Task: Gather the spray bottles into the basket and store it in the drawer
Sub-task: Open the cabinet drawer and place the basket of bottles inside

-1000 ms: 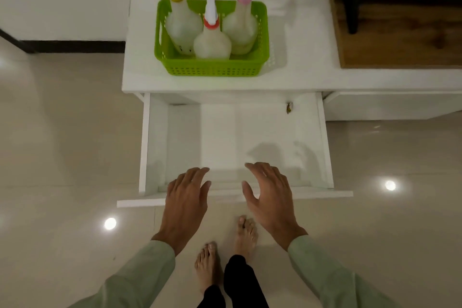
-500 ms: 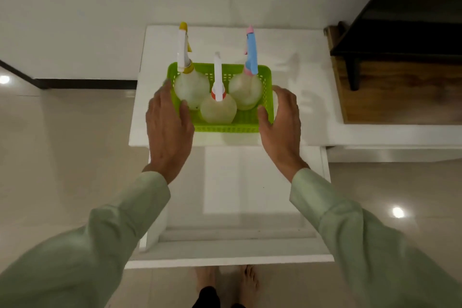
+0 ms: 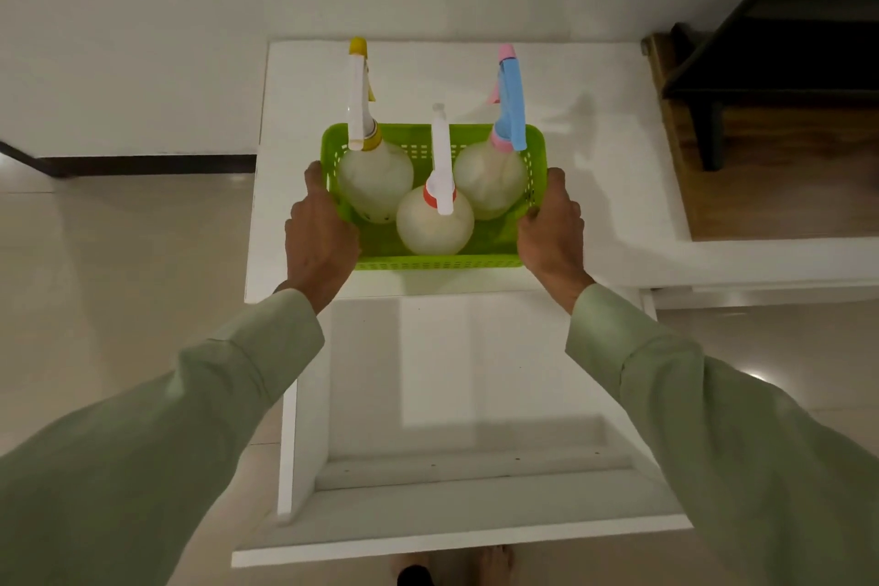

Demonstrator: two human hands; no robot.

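A green perforated basket (image 3: 437, 259) sits near the front edge of the white cabinet top (image 3: 604, 176). Three translucent spray bottles stand upright in it: a yellow-capped bottle (image 3: 376, 178) at the left, a red-collared bottle (image 3: 435, 224) in front, a blue and pink bottle (image 3: 490, 181) at the right. My left hand (image 3: 321, 236) grips the basket's left side. My right hand (image 3: 551, 228) grips its right side. Below the cabinet top the white drawer (image 3: 304, 457) is pulled out, nothing inside it.
A dark wooden bench (image 3: 761, 76) on a wood surface stands at the right of the cabinet. Beige floor tiles lie on both sides. The drawer front (image 3: 456, 538) juts toward me, with my feet just below it.
My hands rose from the drawer front to the basket and closed on its two sides. The basket has shifted slightly toward the front edge.
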